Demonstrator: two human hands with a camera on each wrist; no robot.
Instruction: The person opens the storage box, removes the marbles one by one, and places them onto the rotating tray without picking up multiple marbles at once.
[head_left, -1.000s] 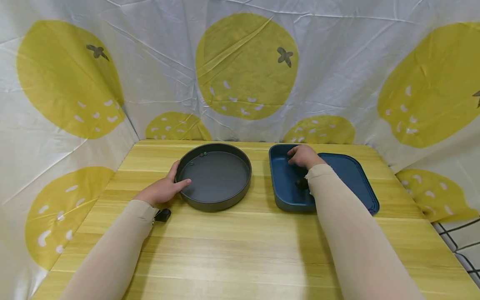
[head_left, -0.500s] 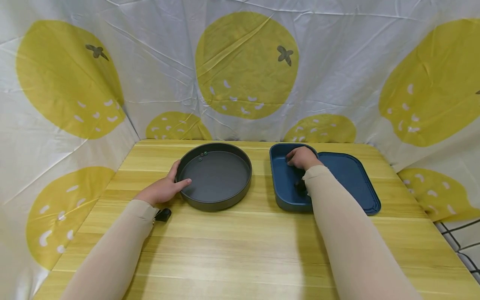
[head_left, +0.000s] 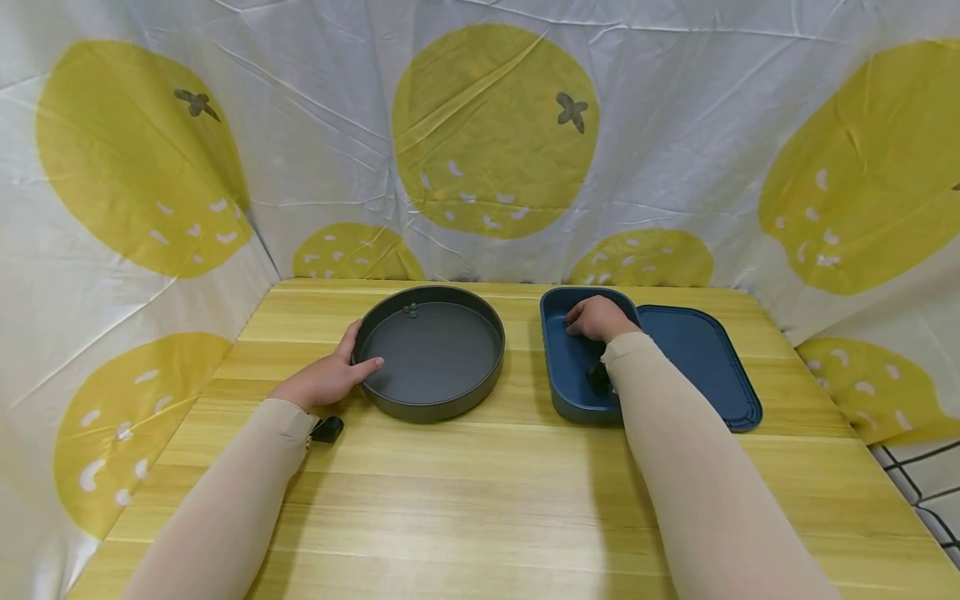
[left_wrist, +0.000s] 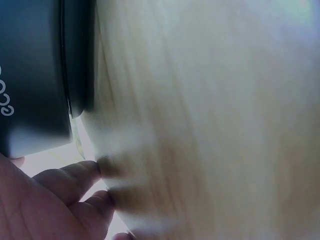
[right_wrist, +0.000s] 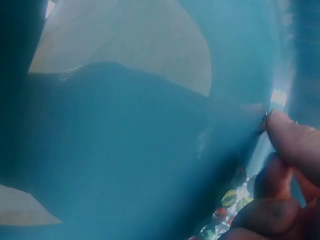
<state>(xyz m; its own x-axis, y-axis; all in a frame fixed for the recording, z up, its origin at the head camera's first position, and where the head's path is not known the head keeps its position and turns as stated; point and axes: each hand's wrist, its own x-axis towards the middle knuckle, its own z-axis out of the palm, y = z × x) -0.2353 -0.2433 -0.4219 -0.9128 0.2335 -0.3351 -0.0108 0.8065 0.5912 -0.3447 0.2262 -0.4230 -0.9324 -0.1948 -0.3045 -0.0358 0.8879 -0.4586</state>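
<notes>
Left hand (head_left: 326,379) clamped on rim (head_left: 427,407) of one pan (head_left: 431,354). Desk (head_left: 523,354) strip separates one box (head_left: 585,414). Right hand (head_left: 600,318) inside box; cannot tell its grip.

Grey pan (head_left: 438,354), blue box (head_left: 567,371)

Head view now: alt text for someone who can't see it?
A person's left hand grips the rim of a round dark-grey pan holding small greenish beads; the right hand is inside a rectangular blue box, beside a flat blue lid, on a yellow wood-grain table.
</notes>
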